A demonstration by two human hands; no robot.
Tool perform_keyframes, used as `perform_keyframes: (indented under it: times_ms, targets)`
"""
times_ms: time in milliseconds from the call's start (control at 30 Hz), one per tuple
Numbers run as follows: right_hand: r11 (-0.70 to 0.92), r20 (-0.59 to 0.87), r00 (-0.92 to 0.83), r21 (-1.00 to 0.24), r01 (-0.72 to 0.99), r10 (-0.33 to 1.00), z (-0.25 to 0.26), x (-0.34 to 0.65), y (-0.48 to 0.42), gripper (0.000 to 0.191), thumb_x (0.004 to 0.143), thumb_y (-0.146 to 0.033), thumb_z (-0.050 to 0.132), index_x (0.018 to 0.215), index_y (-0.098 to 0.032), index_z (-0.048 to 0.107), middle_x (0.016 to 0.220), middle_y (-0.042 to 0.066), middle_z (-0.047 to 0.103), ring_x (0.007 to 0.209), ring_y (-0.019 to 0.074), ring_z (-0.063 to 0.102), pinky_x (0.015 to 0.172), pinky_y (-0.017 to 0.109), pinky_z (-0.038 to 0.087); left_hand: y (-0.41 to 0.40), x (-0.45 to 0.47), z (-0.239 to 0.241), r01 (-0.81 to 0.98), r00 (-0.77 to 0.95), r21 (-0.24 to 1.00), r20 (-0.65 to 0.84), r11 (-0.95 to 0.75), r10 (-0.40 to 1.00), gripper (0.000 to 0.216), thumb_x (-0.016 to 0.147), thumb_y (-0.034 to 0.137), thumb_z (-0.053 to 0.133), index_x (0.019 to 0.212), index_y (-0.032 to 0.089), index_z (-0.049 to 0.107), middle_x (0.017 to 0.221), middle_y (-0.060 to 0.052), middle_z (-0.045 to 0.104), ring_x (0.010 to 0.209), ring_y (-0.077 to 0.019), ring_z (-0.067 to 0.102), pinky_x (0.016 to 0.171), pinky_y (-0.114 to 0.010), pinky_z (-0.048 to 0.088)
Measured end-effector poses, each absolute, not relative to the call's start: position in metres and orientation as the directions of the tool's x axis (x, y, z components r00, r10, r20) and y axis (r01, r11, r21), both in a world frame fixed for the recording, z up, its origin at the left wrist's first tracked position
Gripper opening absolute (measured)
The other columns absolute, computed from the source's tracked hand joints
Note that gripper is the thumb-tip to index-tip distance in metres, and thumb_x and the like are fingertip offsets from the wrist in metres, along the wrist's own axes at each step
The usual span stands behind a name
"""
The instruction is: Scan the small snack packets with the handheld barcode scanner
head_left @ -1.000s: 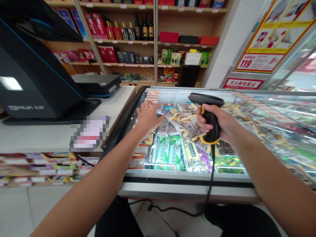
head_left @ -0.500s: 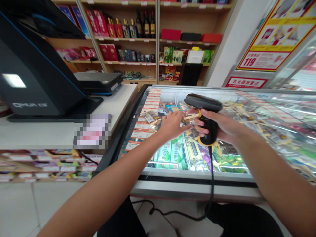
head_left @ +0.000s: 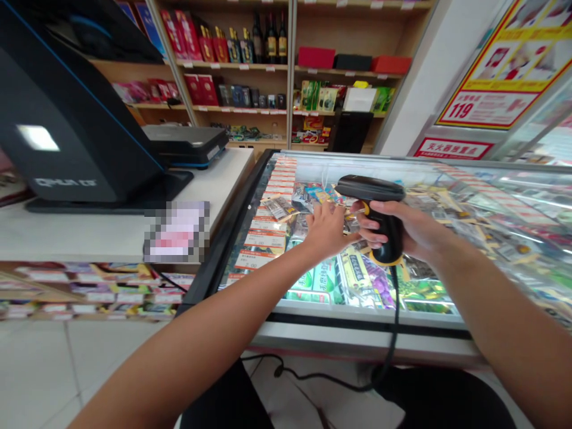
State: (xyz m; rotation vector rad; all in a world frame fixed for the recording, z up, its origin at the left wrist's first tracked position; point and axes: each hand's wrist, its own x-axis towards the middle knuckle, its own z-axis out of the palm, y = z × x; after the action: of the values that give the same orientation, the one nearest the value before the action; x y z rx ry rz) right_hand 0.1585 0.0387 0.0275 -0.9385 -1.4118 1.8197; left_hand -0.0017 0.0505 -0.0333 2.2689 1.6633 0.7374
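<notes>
My right hand [head_left: 409, 229] is wrapped around the handle of a black barcode scanner [head_left: 373, 188] with yellow trim. The scanner is held over the glass-topped freezer case [head_left: 357, 154], its head pointing left and its cable hanging down the front. Just left of it, my left hand [head_left: 327, 231] reaches out palm down, fingers spread over small packets on the glass; the fingertips are partly hidden among them. A brown-and-clear packet [head_left: 279, 207] lies left of those fingers, beside a row of price labels [head_left: 261, 239]. Green-and-white packs [head_left: 322, 277] show below the left wrist.
On the left, a white counter [head_left: 89, 238] carries a dark checkout terminal [head_left: 84, 137], a flat scale [head_left: 187, 143] and a pixelated phone-like item [head_left: 177, 231]. More small packets [head_left: 482, 229] cover the right side of the glass. Shelves with bottles [head_left: 270, 42] and boxes stand behind.
My left hand has moved slightly right, its fingers spreading wider. A pale packet edge between the hands no longer shows clearly. The scanner stays in my right hand; the view has shifted a little.
</notes>
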Motion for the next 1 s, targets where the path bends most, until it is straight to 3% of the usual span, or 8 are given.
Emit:
perform_keyframes:
  times_ms: [67, 133, 233, 300, 533, 733, 933, 1000]
  targets:
    - [-0.202, -0.146, -0.517, -0.978, -0.053, 0.843, 0.027, 0.158, 0.039, 0.033, 0.079, -0.044, 0.074, 0.098, -0.021, 0.059, 0.063, -0.005, 0.043, 0.048, 0.0092, 0.038, 0.045, 0.026, 0.029, 0.053, -0.001, -0.034, 0.799, 0.190, 0.512, 0.286, -0.317, 0.939, 0.064, 0.076, 0.056, 0.074, 0.123, 0.019, 0.052, 0.137, -0.017, 0.049, 0.127, -0.0396, 0.045, 0.100, -0.057, 0.041]
    - [-0.174, -0.138, -0.497, -0.984, -0.027, 0.857, 0.025, 0.159, 0.039, 0.030, 0.081, -0.042, 0.073, 0.096, -0.021, 0.059, 0.063, -0.005, 0.044, 0.047, 0.0087, 0.038, 0.044, 0.025, 0.029, 0.060, -0.004, -0.032, 0.693, 0.177, 0.635, 0.311, -0.343, 0.934, 0.057, 0.075, 0.045, 0.078, 0.117, 0.019, 0.051, 0.132, -0.016, 0.056, 0.124, -0.0355, 0.051, 0.098, -0.052, 0.044]
    - [-0.101, -0.124, -0.464, -0.992, 0.075, 0.877, 0.022, 0.160, 0.039, 0.028, 0.084, -0.042, 0.073, 0.091, -0.020, 0.058, 0.061, -0.005, 0.046, 0.043, 0.0076, 0.038, 0.041, 0.024, 0.028, 0.075, -0.020, -0.026, 0.355, 0.215, 0.867, 0.287, -0.349, 0.933, 0.042, 0.077, 0.022, 0.075, 0.110, 0.020, 0.049, 0.109, -0.008, 0.069, 0.101, -0.0227, 0.067, 0.085, -0.037, 0.052]
    - [-0.046, -0.107, -0.439, -0.988, 0.148, 0.892, 0.020, 0.161, 0.040, 0.030, 0.084, -0.044, 0.074, 0.087, -0.020, 0.056, 0.060, -0.005, 0.047, 0.041, 0.0072, 0.038, 0.039, 0.023, 0.027, 0.086, -0.038, -0.022, 0.245, 0.185, 0.933, 0.220, -0.262, 0.958, 0.040, 0.075, 0.015, 0.074, 0.105, 0.021, 0.048, 0.089, -0.002, 0.070, 0.083, -0.0187, 0.069, 0.072, -0.031, 0.052]
    - [-0.028, -0.138, -0.390, -0.961, 0.276, 0.910, 0.019, 0.159, 0.040, 0.040, 0.077, -0.049, 0.078, 0.073, -0.020, 0.051, 0.055, -0.003, 0.049, 0.039, 0.0077, 0.042, 0.037, 0.023, 0.028, 0.102, -0.100, -0.003, 0.308, -0.119, 0.927, 0.262, -0.216, 0.958, 0.036, 0.069, 0.015, 0.075, 0.094, 0.021, 0.050, 0.073, 0.004, 0.065, 0.069, -0.0158, 0.065, 0.067, -0.027, 0.048]
    - [-0.030, -0.141, -0.416, -0.965, 0.262, 0.899, 0.020, 0.158, 0.038, 0.041, 0.076, -0.048, 0.079, 0.072, -0.020, 0.049, 0.053, -0.004, 0.047, 0.039, 0.0079, 0.041, 0.037, 0.023, 0.029, 0.105, -0.107, 0.001, 0.294, -0.145, 0.936, 0.245, -0.195, 0.958, 0.035, 0.072, 0.018, 0.072, 0.097, 0.022, 0.047, 0.071, 0.004, 0.062, 0.062, -0.0158, 0.063, 0.059, -0.025, 0.045]
    - [-0.017, -0.132, -0.411, -0.962, 0.271, 0.902, 0.019, 0.158, 0.037, 0.039, 0.077, -0.046, 0.079, 0.073, -0.020, 0.050, 0.054, -0.004, 0.048, 0.039, 0.0080, 0.043, 0.038, 0.023, 0.030, 0.111, -0.108, -0.001, 0.357, -0.171, 0.922, 0.220, -0.148, 0.960, 0.039, 0.077, 0.017, 0.067, 0.110, 0.021, 0.047, 0.073, 0.003, 0.063, 0.068, -0.0180, 0.066, 0.066, -0.028, 0.050]
    - [-0.014, -0.116, -0.398, -0.968, 0.251, 0.910, 0.019, 0.158, 0.038, 0.039, 0.078, -0.047, 0.078, 0.073, -0.020, 0.050, 0.054, -0.004, 0.048, 0.039, 0.0079, 0.042, 0.038, 0.023, 0.030, 0.114, -0.116, 0.000, 0.458, -0.210, 0.885, 0.203, -0.087, 0.957, 0.046, 0.078, 0.016, 0.065, 0.120, 0.021, 0.045, 0.078, 0.000, 0.066, 0.075, -0.0212, 0.068, 0.071, -0.032, 0.053]
